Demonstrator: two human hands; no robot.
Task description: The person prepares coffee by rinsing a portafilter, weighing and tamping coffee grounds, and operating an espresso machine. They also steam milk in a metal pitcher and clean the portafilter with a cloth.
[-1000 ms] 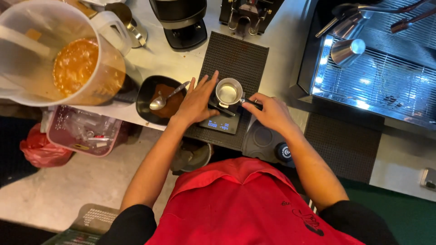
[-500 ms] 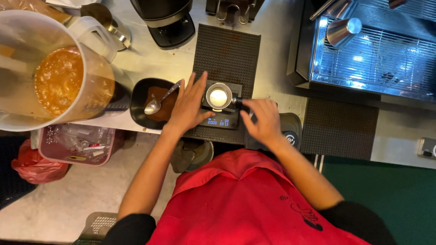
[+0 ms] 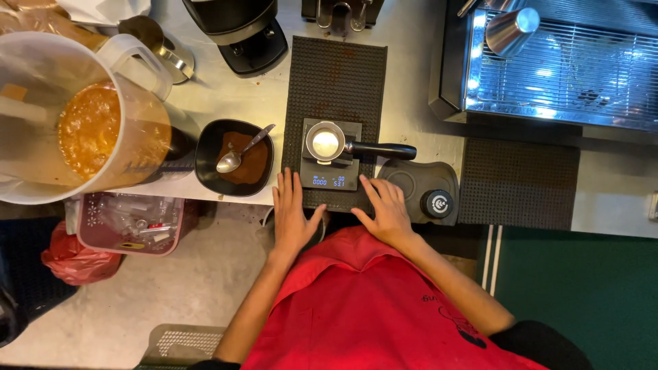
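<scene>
Nearest us, a red apron fills the lower frame and hides most of both arms. Our left hand lies flat and open at the counter's edge, fingers spread, holding nothing; its fingertips reach the front left corner of the scale. Our right hand is open too, palm down, empty, fingertips near the scale's front right corner. Below the left hand a dark round thing shows at the counter edge, mostly covered, and we cannot tell what it is.

On the scale sits the portafilter, basket up with pale contents, handle pointing right. The scale rests on a black mat. To the right lies a tamper on its pad. Left of the scale, a black bowl holds brown powder and a spoon. Farther left, a clear jug of orange liquid is cut off by the frame. At the far edge a grinder and a steel drip tray are only partly in view.
</scene>
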